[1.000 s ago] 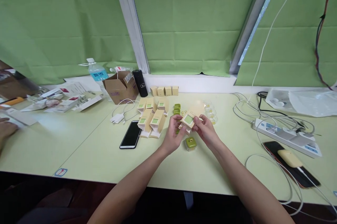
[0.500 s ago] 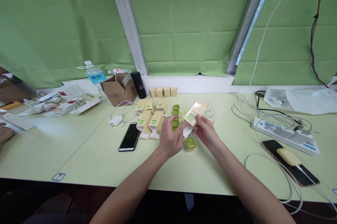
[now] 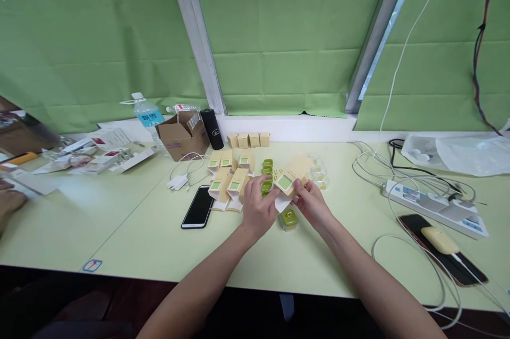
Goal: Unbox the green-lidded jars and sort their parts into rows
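A small cream cardboard box with a green square on it is held tilted above the table, a white flap hanging from its near end. My right hand pinches its right side between thumb and fingers. My left hand grips at the near left end, one finger stretched against the flap, the other fingers curled. Below the box stands a clear little container with a green lid. Green lids line up behind my left hand, with tiny yellow rings beside them. Clear containers are partly hidden behind the box.
Several open cream boxes lie left of my hands, near a phone. Closed boxes, a black bottle and a brown carton stand behind. A power strip and cables occupy the right. Another person's hand is far left.
The box has tilted and turned slightly, so its green square now sits lower and more to the left. My hands have barely moved; the whole view has shifted slightly.
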